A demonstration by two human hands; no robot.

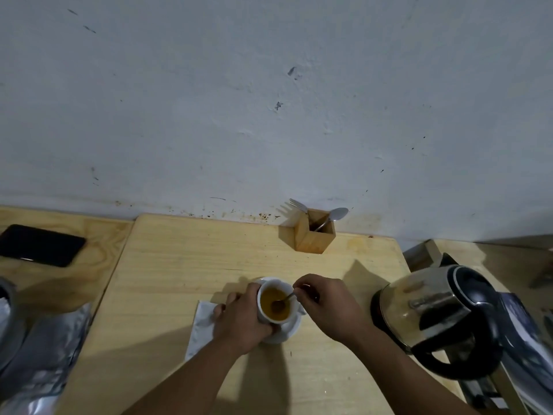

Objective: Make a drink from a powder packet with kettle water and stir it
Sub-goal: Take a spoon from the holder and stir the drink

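Observation:
A white cup full of brown-orange drink stands on a white saucer near the middle of the wooden table. My left hand wraps around the cup's left side. My right hand pinches the handle of a small metal spoon whose bowl dips into the drink. A white powder packet lies flat on the table, partly under my left hand. The steel kettle with a black handle sits on its base at the right.
A wooden holder with a fork and a spoon stands against the wall at the back. A black phone lies on the left table. Silver foil bags fill the lower left corner.

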